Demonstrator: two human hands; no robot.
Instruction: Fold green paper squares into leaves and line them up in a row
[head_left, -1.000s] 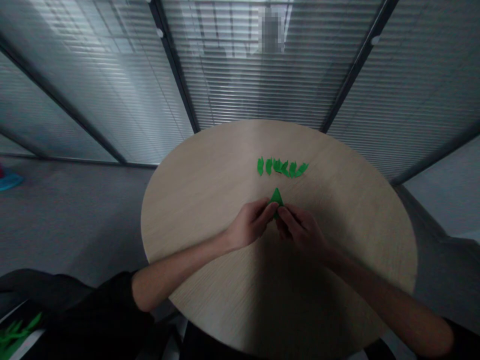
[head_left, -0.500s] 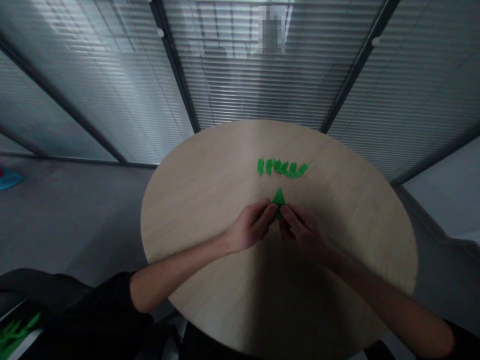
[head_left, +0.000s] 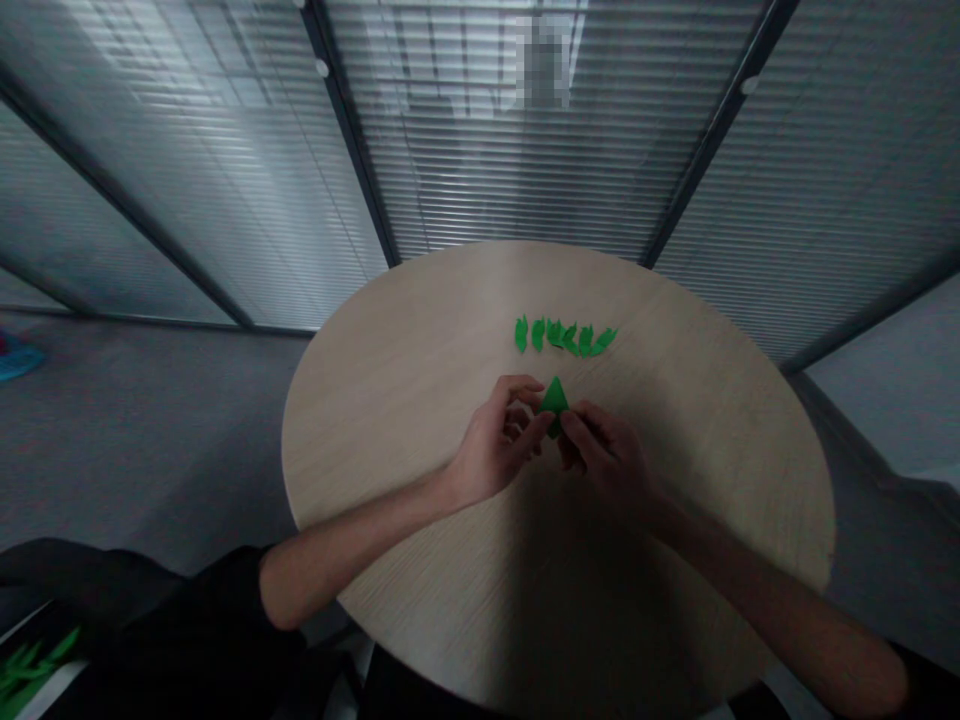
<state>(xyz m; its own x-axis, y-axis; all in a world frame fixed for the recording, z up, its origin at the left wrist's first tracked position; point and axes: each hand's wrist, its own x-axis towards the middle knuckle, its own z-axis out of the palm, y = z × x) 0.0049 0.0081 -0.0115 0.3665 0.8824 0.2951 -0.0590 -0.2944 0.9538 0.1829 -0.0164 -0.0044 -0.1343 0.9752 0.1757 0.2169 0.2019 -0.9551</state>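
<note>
A small green folded paper triangle (head_left: 555,397) is held just above the round wooden table (head_left: 420,360), its tip pointing away from me. My left hand (head_left: 499,440) pinches its left side with thumb and forefinger, the forefinger raised and curled over it. My right hand (head_left: 604,455) pinches the lower right part, fingers pressed together. Beyond the hands, a row of several small green folded paper pieces (head_left: 564,336) lies on the table.
The table's far edge meets glass walls with blinds (head_left: 480,130) and dark frame posts. Grey carpet floor lies to the left. More green paper pieces (head_left: 26,665) show at the bottom left corner beside my dark sleeve.
My left hand's forefinger has lifted and arched over the triangle's left edge. The triangle and my right hand have stayed almost in place.
</note>
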